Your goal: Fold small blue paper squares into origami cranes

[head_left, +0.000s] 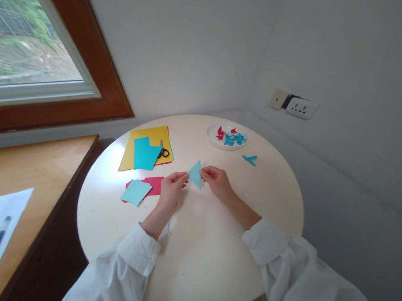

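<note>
Between my two hands is a light blue sheet of paper [196, 174], folded into a triangle. My left hand [173, 185] pinches its left corner between thumb and fingers. On the opposite side, my right hand [217, 180] grips the paper's right edge with its fingertips. Beside my left hand lie light blue paper squares [136, 192] on top of pink paper sheets [157, 185]. The folded paper is held just over the middle of the round white table [208, 260].
Yellow sheets [127, 151] at the back left carry blue paper [142, 154] and black-handled scissors [166, 152]. A white plate [214, 142] at the back right holds red and blue folded paper pieces [234, 139]. Blue strips [250, 159] lie nearby. A wooden desk [50, 163] stands left.
</note>
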